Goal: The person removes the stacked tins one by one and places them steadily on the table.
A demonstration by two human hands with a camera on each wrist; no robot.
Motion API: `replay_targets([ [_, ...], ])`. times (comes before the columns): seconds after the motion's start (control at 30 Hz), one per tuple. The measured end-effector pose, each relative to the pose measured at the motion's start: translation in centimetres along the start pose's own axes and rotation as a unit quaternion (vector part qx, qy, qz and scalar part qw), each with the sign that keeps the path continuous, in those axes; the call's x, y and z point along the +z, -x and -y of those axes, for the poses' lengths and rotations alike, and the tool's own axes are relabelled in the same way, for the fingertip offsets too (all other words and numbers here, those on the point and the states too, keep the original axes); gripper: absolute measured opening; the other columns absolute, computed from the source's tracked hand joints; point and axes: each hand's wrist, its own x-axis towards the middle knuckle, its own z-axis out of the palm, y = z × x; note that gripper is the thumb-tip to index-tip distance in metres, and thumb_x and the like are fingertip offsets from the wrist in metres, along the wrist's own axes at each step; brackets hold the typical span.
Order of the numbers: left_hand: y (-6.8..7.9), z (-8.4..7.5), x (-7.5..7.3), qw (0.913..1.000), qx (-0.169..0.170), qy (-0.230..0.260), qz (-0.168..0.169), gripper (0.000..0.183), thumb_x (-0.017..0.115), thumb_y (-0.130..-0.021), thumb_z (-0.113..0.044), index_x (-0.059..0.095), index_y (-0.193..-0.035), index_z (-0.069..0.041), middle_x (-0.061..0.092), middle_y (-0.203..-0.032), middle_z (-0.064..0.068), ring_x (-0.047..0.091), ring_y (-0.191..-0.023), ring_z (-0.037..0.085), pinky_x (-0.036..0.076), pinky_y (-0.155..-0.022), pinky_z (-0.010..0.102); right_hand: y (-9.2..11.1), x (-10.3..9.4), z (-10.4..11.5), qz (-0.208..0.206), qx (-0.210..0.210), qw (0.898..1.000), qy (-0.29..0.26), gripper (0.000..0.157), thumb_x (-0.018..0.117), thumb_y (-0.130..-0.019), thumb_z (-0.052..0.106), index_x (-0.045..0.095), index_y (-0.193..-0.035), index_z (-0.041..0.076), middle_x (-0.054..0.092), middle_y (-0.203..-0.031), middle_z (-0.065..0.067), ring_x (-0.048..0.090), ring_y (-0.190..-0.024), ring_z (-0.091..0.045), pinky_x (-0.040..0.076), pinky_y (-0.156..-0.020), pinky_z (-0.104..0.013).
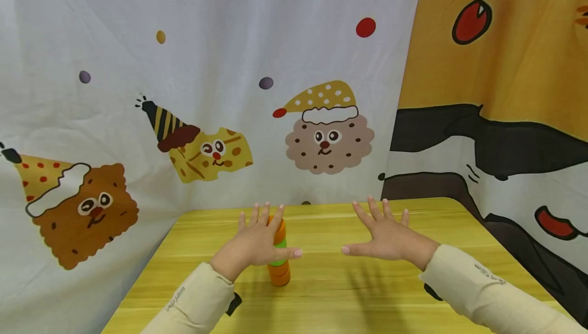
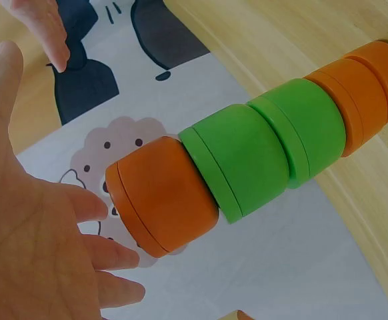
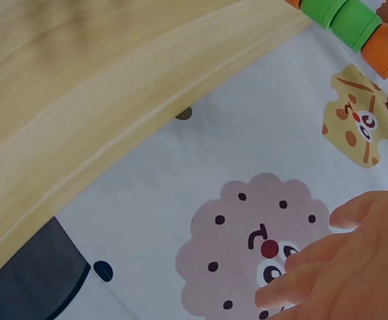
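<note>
A stack of orange and green round cup-like blocks (image 1: 279,273) stands upright on the wooden table. In the left wrist view its top orange block (image 2: 167,197) sits above the green blocks (image 2: 244,157), with orange blocks (image 2: 357,93) at the bottom. My left hand (image 1: 251,246) is spread in front of the stack in the head view and hides part of it. Away to the right, my right hand (image 1: 385,237) is held above the table with fingers spread and nothing in it. Neither hand grips anything.
The yellow wood-grain table (image 1: 331,298) reaches back to a white cloth (image 1: 220,53) printed with cartoon snacks in party hats. An orange, black and white printed cloth (image 1: 505,78) hangs on the right.
</note>
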Motion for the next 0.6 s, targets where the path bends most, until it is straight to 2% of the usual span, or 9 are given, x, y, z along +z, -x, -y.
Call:
replay_targets([
  [0.17, -0.1, 0.2, 0.0, 0.9999, 0.004, 0.012, -0.008, 0.107, 0.048, -0.073, -0.078, 0.007, -0.151, -0.017, 0.005, -0.153, 0.021, 0.001, -0.14, 0.042, 0.003, -0.108, 0.066, -0.1, 0.0, 0.1, -0.005, -0.01, 1.0, -0.002, 0.109, 0.051, -0.071, 0.078, 0.011, -0.151, 0.017, -0.002, -0.152, -0.025, -0.008, -0.134, -0.053, -0.013, -0.091, -0.078],
  [0.3, 0.0, 1.0, 0.3, 0.9957, 0.013, 0.081, -0.043, 0.114, 0.064, -0.07, -0.068, 0.004, -0.151, -0.015, 0.005, -0.153, 0.022, 0.006, -0.139, 0.042, 0.009, -0.11, 0.063, -0.3, 0.1, 0.3, -0.015, -0.035, 0.999, -0.019, 0.108, 0.053, -0.072, 0.076, 0.011, -0.151, 0.015, 0.001, -0.152, -0.025, -0.005, -0.135, -0.051, -0.01, -0.096, -0.076],
  [0.43, 0.0, 2.4, 0.8, 0.979, 0.025, 0.188, -0.076, 0.119, 0.08, -0.066, -0.049, 0.002, -0.151, -0.018, 0.006, -0.155, 0.015, 0.012, -0.14, 0.037, 0.02, -0.11, 0.057, -0.8, 0.4, 0.8, -0.03, -0.075, 0.996, -0.045, 0.103, 0.058, -0.076, 0.067, 0.015, -0.15, 0.009, 0.008, -0.152, -0.024, 0.003, -0.138, -0.045, -0.006, -0.104, -0.069],
  [0.53, -0.2, 3.4, 1.3, 0.9639, 0.027, 0.251, -0.084, 0.117, 0.083, -0.067, -0.038, 0.002, -0.15, -0.02, 0.009, -0.155, 0.008, 0.016, -0.14, 0.032, 0.024, -0.11, 0.053, -1.5, 0.6, 1.5, -0.043, -0.099, 0.992, -0.058, 0.1, 0.061, -0.078, 0.063, 0.019, -0.148, 0.006, 0.016, -0.151, -0.022, 0.011, -0.139, -0.04, 0.001, -0.11, -0.062],
  [0.6, -0.4, 4.0, 1.7, 0.9569, 0.027, 0.275, -0.089, 0.115, 0.083, -0.067, -0.034, 0.004, -0.15, -0.02, 0.013, -0.155, 0.008, 0.019, -0.139, 0.033, 0.025, -0.11, 0.054, -2.0, 0.7, 2.1, -0.045, -0.11, 0.99, -0.071, 0.099, 0.062, -0.077, 0.062, 0.021, -0.148, 0.005, 0.019, -0.151, -0.019, 0.014, -0.14, -0.037, 0.009, -0.112, -0.058],
])
